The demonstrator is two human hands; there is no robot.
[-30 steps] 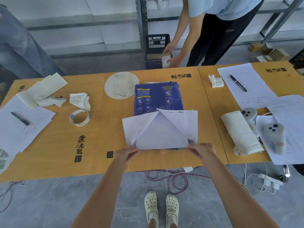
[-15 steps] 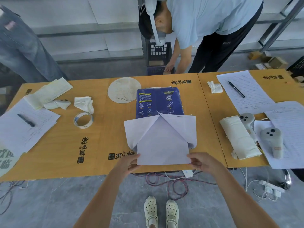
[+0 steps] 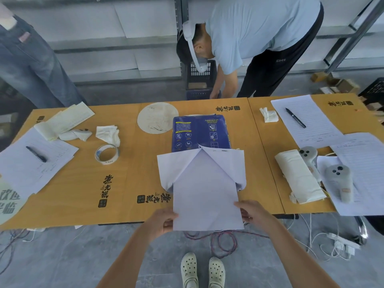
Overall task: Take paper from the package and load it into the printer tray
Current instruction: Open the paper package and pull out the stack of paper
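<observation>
A blue paper package (image 3: 198,133) lies flat in the middle of the wooden table (image 3: 133,183), its near end open with white flaps (image 3: 172,167) folded back. A white stack of paper (image 3: 206,196) sticks out of that opening and overhangs the table's near edge. My left hand (image 3: 163,220) grips the stack's near left corner. My right hand (image 3: 250,210) grips its near right edge. No printer or tray is in view.
A tape roll (image 3: 107,153), crumpled tissues and sheets with a pen (image 3: 36,154) lie on the left. On the right are lined sheets, a pen, a rolled cloth (image 3: 299,176) and two grey controllers (image 3: 340,183). A person bends over a crate (image 3: 200,80) behind the table. Cables lie on the floor.
The paper stack has slid further out of the package toward me, with both hands pulling back past the table's near edge. The person behind has bent lower.
</observation>
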